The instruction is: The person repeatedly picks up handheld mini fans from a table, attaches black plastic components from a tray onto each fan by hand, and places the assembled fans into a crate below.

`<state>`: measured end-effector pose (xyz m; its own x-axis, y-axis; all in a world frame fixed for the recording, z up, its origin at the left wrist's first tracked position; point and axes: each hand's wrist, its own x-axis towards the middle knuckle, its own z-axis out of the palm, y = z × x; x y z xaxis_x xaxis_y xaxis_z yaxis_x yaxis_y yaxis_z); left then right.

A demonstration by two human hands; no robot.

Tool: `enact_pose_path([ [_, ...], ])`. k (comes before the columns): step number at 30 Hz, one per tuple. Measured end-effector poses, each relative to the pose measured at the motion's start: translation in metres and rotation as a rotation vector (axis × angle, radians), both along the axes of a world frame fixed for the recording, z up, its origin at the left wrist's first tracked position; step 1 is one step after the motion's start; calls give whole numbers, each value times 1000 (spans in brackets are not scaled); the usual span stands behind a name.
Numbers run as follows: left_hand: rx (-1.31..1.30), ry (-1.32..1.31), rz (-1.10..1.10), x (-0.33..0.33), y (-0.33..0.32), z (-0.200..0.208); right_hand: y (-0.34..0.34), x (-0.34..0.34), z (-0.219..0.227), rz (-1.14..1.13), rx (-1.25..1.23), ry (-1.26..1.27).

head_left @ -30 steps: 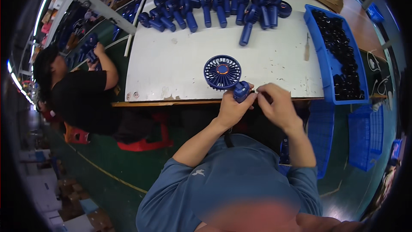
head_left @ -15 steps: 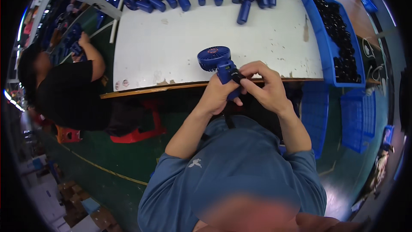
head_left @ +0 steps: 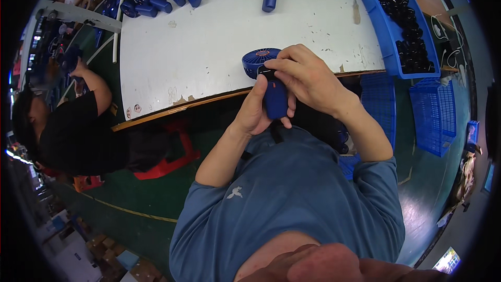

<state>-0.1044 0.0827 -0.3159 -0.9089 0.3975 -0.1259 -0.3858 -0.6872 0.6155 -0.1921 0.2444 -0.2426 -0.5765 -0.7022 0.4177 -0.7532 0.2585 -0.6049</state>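
Right hand (head_left: 311, 77) has come across the neck of the blue fan (head_left: 277, 102), fingers narrow on a black piece (head_left: 267, 74). Left hand (head_left: 252, 112) holds the handle just below; keep it steady, piece square (tilt likely jams).

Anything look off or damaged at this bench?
Yes: the white tabletop looks worn. A brownish patch breaks its surface near the front edge, and a brown streak marks it beside the blue bin. No spill visible.
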Motion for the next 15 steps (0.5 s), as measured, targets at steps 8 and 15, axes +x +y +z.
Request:
enact_pose_path([
  [8,47,-107,145,-3,6,23,-3,20,-5,-27,83,-3],
  [15,-964,463,140,-17,14,44,-8,46,-52,-333,-247,25],
])
